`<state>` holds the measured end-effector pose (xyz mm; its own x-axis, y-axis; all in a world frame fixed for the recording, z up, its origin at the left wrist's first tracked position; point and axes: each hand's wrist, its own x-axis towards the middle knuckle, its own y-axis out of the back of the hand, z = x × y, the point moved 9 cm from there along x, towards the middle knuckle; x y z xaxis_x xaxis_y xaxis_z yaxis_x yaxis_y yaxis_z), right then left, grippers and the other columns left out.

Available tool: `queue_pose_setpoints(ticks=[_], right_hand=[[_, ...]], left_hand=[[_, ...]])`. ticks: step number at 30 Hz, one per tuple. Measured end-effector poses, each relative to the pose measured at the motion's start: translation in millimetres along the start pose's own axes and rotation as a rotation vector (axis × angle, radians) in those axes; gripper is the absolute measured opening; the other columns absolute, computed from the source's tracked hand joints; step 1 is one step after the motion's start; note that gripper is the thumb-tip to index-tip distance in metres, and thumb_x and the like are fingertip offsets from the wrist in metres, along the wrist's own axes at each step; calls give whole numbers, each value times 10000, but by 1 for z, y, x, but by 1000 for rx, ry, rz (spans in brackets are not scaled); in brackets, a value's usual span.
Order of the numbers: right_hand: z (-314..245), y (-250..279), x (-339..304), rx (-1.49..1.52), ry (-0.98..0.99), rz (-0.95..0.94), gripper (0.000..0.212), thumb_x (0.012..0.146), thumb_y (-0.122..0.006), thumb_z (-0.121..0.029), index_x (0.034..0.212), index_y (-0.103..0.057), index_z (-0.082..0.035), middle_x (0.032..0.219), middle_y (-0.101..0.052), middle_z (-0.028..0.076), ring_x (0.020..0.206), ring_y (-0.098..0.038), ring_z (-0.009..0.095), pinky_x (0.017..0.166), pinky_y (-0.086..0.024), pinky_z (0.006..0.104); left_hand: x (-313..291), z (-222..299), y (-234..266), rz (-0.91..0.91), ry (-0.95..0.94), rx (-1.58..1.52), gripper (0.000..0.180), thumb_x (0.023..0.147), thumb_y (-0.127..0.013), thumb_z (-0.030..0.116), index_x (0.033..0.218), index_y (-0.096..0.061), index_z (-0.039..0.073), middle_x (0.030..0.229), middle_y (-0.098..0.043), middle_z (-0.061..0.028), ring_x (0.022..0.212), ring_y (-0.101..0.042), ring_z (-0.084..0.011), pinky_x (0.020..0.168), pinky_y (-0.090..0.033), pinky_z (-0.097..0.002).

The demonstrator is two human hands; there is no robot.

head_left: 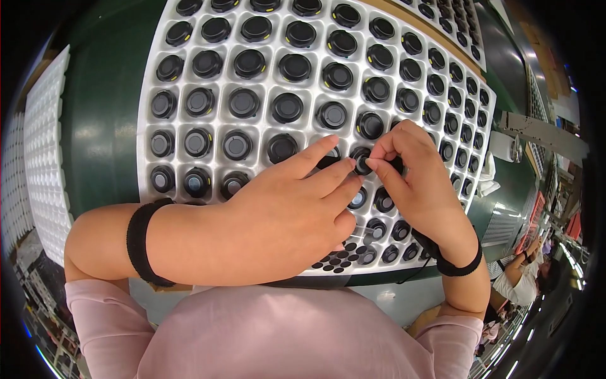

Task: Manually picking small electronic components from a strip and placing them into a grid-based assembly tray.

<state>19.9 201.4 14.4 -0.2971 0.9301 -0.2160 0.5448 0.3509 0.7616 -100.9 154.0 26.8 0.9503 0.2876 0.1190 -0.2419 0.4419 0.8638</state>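
Observation:
A white molded tray [144,126] holds rows of round black parts [243,103], each in its own pocket. My left hand [284,215] reaches across the near rows with its fingers stretched out, the tips beside one black part [361,161]. Thumb and forefinger of my right hand [420,183] are pinched together at that same part. What lies between those fingertips, if anything, is too small to make out. Below my left hand a sheet of small black round stickers [341,258] rests over the tray's near edge, partly hidden by the hand.
The tray stands on a dark green table [101,136]. Stacked white trays [47,151] are at the left. Another filled tray [464,19] lies beyond a cardboard strip at the far right. A grey metal bar [543,134] juts in from the right, where another person [521,281] sits.

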Motion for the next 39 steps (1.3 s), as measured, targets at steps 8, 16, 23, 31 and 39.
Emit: queue_pose_setpoints(ticks=[8, 16, 23, 31, 39], right_hand=[[-1, -1, -1, -34, 33, 21, 92, 856, -689, 14, 879, -603, -9, 849, -521, 88, 812, -523, 248, 711, -440, 338], [-1, -1, -1, -58, 17, 54, 123, 839, -695, 48, 871, -590, -8, 850, -525, 89, 780, -533, 239, 689, -450, 331], [-7, 14, -22, 133, -39, -17, 139, 829, -730, 32, 890, -615, -17, 896, -579, 75, 817, -576, 212, 725, -470, 313], [-32, 6, -72, 319, 6, -134, 237, 759, -805, 34, 930, -653, -27, 950, -659, 93, 866, -632, 220, 749, -500, 312], [-57, 5, -85, 214, 117, -46, 243, 733, -822, 40, 893, -652, -28, 887, -661, 94, 769, -634, 237, 669, -502, 326]], left_hand=[[1, 0, -1, 9, 14, 7, 301, 870, -713, 384, 879, -682, 85, 1324, -631, -142, 1339, -494, -299, 1204, -254, -563], [2, 1, -2, -7, 13, 2, 288, 887, -700, 370, 880, -679, 83, 1327, -630, -142, 1337, -496, -303, 1207, -252, -559], [-1, 1, 5, 50, -3, -6, 286, 869, -717, 337, 881, -655, 58, 1292, -626, -179, 1305, -522, -325, 1187, -312, -526], [-6, 16, 13, 5, -32, -10, 283, 833, -732, 305, 864, -610, 52, 868, -586, -88, 886, -624, -235, 844, -528, -367], [-28, 44, 28, 102, 14, 60, 143, 693, -661, 155, 723, -553, 67, 657, -536, -38, 463, -540, -125, 388, -380, -265]])
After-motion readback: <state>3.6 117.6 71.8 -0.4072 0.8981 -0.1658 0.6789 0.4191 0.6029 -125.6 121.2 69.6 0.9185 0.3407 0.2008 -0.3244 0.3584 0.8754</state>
